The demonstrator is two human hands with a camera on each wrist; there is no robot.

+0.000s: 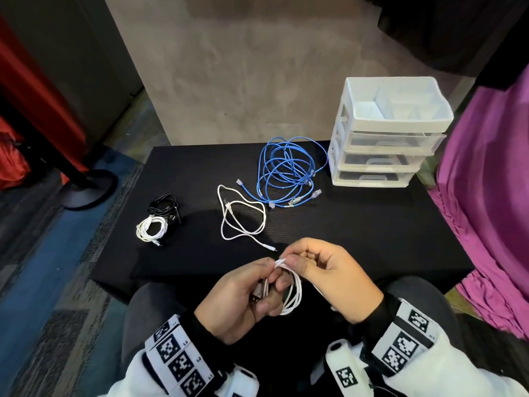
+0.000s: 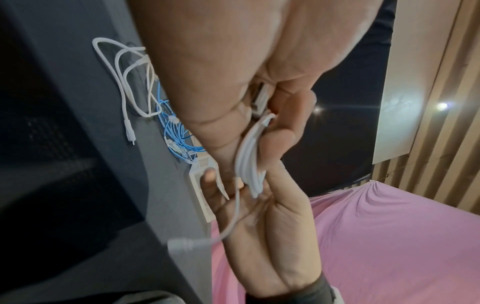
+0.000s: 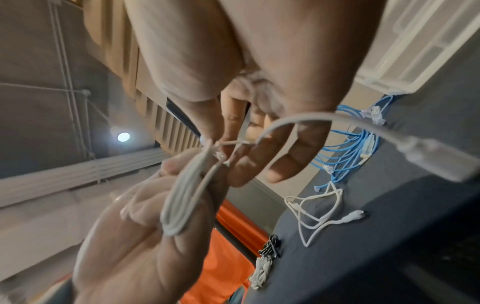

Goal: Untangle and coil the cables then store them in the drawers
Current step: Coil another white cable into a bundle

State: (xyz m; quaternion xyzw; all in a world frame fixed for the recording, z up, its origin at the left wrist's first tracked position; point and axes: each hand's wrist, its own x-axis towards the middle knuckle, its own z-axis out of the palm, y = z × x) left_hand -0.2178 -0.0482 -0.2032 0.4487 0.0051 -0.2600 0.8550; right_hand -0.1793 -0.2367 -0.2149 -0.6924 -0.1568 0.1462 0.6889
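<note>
Above my lap, near the table's front edge, my left hand (image 1: 252,293) grips a small coil of white cable (image 1: 294,296), with a plug held in its curled fingers. My right hand (image 1: 312,262) pinches the top of that coil (image 2: 246,164) and its loose end (image 3: 426,156) trails past the right palm. On the black table (image 1: 372,239) lie a loose white cable (image 1: 243,216), a tangled blue cable (image 1: 289,170), and at the left a coiled white cable (image 1: 151,229) beside a coiled black cable (image 1: 166,206). A white drawer unit (image 1: 383,138) stands at the back right, its drawers closed.
A pink cloth (image 1: 486,210) hangs close to the table's right side. A black post base (image 1: 86,187) stands on the carpet to the left, in front of a red panel (image 1: 37,90). The drawer unit's top is an open divided tray (image 1: 400,101).
</note>
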